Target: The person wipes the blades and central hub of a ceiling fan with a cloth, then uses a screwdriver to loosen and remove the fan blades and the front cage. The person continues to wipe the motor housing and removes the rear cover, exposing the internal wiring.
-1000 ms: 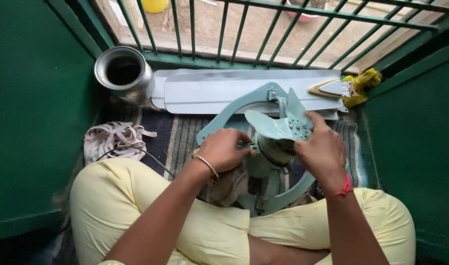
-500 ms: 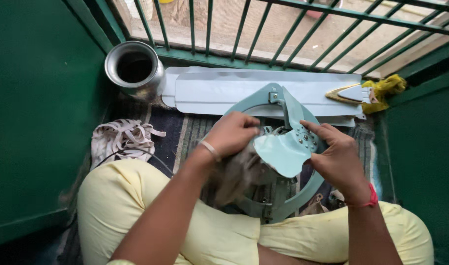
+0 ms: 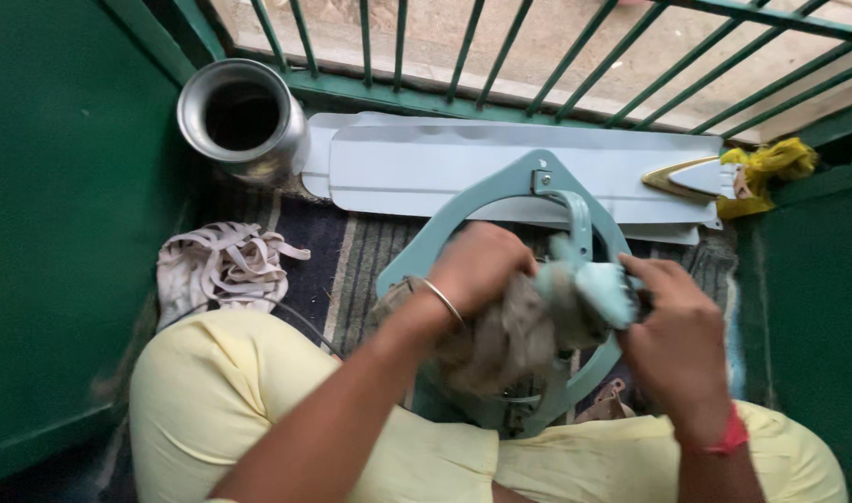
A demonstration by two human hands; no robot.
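A pale teal fan frame (image 3: 500, 191), a ring with a bracket, lies on a striped mat in front of my crossed legs. Inside the ring sits the fan's blade hub (image 3: 598, 289), blurred by motion. My left hand (image 3: 477, 265), with a metal bangle on the wrist, presses a dirty brownish cloth (image 3: 505, 340) against the hub. My right hand (image 3: 673, 331), with a red thread at the wrist, grips the hub's blade from the right side.
Long grey fan blades (image 3: 426, 168) lie flat by the green railing (image 3: 482, 47). A steel pot (image 3: 242, 116) stands at the back left. A bundle of pale straps (image 3: 221, 265) lies at the left. A yellow rag (image 3: 770, 163) sits at the back right. Green walls close both sides.
My left hand has moved right with the cloth onto the hub. The blade has turned under my right hand. The view has shifted slightly.
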